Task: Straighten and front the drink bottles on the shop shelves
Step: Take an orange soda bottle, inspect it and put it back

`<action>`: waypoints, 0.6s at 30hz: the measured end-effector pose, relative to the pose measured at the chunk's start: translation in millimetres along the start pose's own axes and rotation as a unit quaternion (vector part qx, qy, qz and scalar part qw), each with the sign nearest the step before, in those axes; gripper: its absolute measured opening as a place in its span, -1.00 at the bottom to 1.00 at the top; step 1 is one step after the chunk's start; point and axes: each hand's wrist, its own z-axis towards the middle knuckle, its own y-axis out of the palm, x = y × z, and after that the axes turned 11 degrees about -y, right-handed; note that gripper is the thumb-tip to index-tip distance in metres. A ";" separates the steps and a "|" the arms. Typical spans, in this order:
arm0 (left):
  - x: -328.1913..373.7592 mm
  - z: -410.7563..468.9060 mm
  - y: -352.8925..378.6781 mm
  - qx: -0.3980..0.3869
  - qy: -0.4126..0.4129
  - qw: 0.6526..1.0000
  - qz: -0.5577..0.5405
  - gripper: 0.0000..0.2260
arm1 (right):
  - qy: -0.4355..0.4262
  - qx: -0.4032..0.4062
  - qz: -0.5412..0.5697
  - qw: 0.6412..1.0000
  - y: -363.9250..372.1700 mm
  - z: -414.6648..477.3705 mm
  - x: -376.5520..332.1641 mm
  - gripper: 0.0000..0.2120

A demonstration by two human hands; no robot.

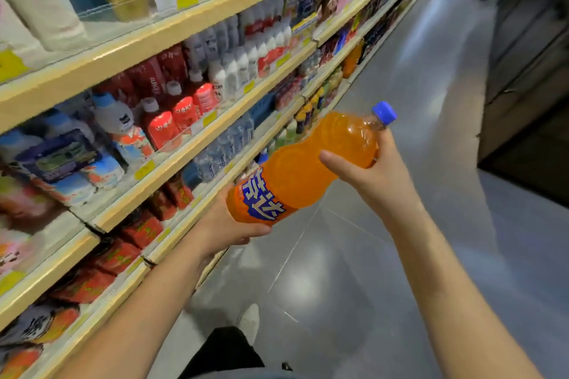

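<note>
A large orange soda bottle (303,168) with a blue cap and a blue-and-white label is held tilted in the aisle, cap up and to the right, clear of the shelves. My left hand (228,229) cups and grips its base from below. My right hand (369,172) grips its upper part near the neck, thumb across the front. To the left run the shop shelves (172,160), with red bottles (172,115) and white bottles (243,64) standing in rows.
Shrink-wrapped water packs (226,144) and red packets (141,231) fill the lower shelves. More orange bottles (351,60) stand farther down the aisle. Grey floor (385,224) stretches ahead on the right beside a dark fixture (529,71). My shoe (249,320) shows below.
</note>
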 end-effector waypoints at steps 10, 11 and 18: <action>102.7 133.5 27.5 -0.119 -0.008 0.991 0.057 -0.09 | 0.039 0.114 -0.056 0.991 -56.1 89.0 24.3 -0.22; 110.6 145.5 34.8 -0.126 -0.006 0.990 0.065 -0.10 | 0.042 0.120 -0.059 0.990 -64.1 97.7 28.3 -0.21; 173.9 236.9 102.8 -0.159 -0.004 0.984 0.084 -0.15 | 0.036 0.162 -0.059 0.984 -139.9 170.7 75.6 -0.25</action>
